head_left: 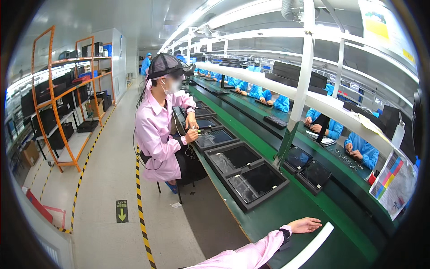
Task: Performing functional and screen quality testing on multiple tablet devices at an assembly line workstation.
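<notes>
My left hand reaches in from the lower edge in a pink sleeve, a dark band at the wrist. It is over the green bench top, fingers stretched out, and I see nothing held in it. Close to its fingertips runs a long white strip, which looks curved here; I cannot tell whether they touch. Beyond the hand lies a black tray bearing a dark flat screen panel, partly under clear film. A similar tray with another panel adjoins it. My right hand is outside the picture.
A co-worker in pink sits left of the bench, holding a small tool over a panel. A white post rises from the bench. Across it, several people in blue work. An orange-framed shelf rack stands far left.
</notes>
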{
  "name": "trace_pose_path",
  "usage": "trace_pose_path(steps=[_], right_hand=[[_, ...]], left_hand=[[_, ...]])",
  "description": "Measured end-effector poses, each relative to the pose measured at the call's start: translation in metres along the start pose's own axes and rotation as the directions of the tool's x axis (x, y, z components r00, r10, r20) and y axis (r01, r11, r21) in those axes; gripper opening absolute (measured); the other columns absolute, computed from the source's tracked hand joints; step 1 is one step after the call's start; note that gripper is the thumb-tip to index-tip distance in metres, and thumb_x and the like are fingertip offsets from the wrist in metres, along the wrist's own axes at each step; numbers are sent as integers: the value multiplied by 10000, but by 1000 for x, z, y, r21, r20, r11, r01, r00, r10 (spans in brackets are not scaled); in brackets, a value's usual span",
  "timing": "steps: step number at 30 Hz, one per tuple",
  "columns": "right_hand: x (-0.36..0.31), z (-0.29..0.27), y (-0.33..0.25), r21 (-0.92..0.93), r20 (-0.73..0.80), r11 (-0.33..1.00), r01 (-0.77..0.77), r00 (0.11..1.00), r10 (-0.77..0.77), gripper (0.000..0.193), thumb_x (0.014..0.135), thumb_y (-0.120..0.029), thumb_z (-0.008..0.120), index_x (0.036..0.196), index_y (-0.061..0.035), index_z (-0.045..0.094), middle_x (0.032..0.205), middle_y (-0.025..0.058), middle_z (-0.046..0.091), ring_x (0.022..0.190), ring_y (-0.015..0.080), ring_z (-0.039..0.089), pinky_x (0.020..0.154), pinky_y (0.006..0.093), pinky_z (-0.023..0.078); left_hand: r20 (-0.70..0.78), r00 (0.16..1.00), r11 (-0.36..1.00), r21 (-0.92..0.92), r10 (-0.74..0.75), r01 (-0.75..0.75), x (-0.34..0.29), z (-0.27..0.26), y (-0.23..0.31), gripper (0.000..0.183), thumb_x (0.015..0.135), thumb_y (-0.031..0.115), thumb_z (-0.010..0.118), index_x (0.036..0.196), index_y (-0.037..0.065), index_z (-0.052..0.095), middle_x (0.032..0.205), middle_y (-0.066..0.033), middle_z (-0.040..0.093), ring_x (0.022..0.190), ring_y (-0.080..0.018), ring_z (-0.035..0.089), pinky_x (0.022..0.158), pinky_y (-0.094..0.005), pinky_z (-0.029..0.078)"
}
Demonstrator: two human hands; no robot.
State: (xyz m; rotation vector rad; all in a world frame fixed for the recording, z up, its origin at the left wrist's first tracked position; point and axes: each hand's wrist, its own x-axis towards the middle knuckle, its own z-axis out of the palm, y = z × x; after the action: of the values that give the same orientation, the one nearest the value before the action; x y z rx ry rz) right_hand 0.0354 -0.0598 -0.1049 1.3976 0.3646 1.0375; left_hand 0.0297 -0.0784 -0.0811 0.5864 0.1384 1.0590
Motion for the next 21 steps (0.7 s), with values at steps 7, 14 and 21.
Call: trace_pose_path(steps=[7,14,21], right_hand=[[8,9,13,35,-86,999,41,996,-38,183,925,-66,456,1059,-4,564,1171,73,599,1115,210,559,1015,334,391],[7,4,11,65,-115,995,71,991,-64,198,915,-30,467,1088,15,553,1150,90,603,1126,198,549,989,306,417],[19,15,-2,71,90,871,-486,873,479,209,915,-24,457,1096,2,559,1155,82,601,1128,206,546,983,302,421]], left_hand=[[-12,1000,1000,-5,-25,25,1,1,2,344,912,49,505,1248,27,435,1214,-100,543,1016,-156,552,906,-292,457],[-35,999,999,-12,-38,37,-6,3,7,342,910,48,505,1244,30,434,1229,-113,536,1028,-167,548,908,-299,454],[-24,999,1000,14,23,-22,-1,10,10,300,915,61,491,1211,33,452,1202,-118,548,1037,-176,546,896,-294,462]])
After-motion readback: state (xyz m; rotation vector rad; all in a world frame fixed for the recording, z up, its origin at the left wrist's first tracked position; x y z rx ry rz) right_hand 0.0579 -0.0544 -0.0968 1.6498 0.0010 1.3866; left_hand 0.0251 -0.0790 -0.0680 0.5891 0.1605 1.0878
